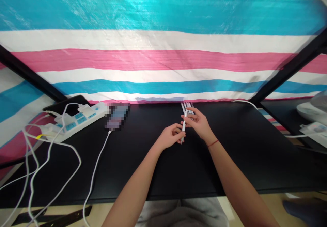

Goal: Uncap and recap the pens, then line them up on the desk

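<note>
Both of my hands hold one white pen (183, 126) above the black table (245, 152), near its far edge. My left hand (169, 136) grips the pen's lower end with curled fingers. My right hand (199, 122) pinches its upper part. Just behind my right hand, several more white pens (187, 106) lie side by side on the table against the striped sheet.
A white and blue power strip (79, 119) with plugs and white cables (51, 152) lies at the far left. A phone (117, 116) on a charging cable lies beside it. A striped plastic sheet (163, 39) hangs behind the table. White items (313, 112) sit at the right.
</note>
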Motion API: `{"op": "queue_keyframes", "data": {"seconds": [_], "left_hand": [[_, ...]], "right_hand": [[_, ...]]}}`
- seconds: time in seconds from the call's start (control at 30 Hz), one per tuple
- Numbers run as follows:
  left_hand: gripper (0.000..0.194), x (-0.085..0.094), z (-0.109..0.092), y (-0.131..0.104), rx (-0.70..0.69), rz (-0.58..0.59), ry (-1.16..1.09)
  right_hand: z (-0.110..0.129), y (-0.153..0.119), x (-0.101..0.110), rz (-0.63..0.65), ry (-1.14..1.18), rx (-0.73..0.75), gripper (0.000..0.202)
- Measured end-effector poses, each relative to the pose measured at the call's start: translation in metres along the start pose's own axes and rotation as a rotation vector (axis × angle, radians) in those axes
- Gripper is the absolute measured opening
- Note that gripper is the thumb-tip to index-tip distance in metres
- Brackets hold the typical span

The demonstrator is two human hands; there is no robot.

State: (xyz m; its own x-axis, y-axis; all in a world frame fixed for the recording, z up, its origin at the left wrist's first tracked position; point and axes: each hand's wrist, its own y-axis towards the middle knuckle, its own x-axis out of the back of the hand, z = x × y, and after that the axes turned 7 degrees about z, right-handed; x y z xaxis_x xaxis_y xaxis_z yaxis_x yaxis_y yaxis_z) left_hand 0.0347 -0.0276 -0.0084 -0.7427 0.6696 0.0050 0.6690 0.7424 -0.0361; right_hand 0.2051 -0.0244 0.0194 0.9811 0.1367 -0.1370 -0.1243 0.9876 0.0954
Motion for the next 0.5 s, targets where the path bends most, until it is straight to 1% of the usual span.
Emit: {"op": "queue_keyframes", "data": {"seconds": [0.1,0.23,0.33,0.5], "left_hand": [[0.031,0.0003,0.0,0.0006,0.0,0.001,0.006],[0.032,0.0003,-0.0008,0.0005,0.007,0.003,-0.011],[0.031,0.0003,-0.0008,0.0004,0.009,0.008,-0.004],[0.029,0.0004,-0.0009,0.0008,0.008,0.014,-0.002]], "right_hand": [[-0.0005,0.0004,0.0,0.004,0.003,-0.003,0.051],[-0.002,0.0012,0.0003,-0.009,0.011,-0.012,0.054],[-0.0025,0.0013,0.0007,0.003,0.005,-0.016,0.05],[-0.0021,0.0013,0.0011,-0.003,0.016,-0.025,0.054]]}}
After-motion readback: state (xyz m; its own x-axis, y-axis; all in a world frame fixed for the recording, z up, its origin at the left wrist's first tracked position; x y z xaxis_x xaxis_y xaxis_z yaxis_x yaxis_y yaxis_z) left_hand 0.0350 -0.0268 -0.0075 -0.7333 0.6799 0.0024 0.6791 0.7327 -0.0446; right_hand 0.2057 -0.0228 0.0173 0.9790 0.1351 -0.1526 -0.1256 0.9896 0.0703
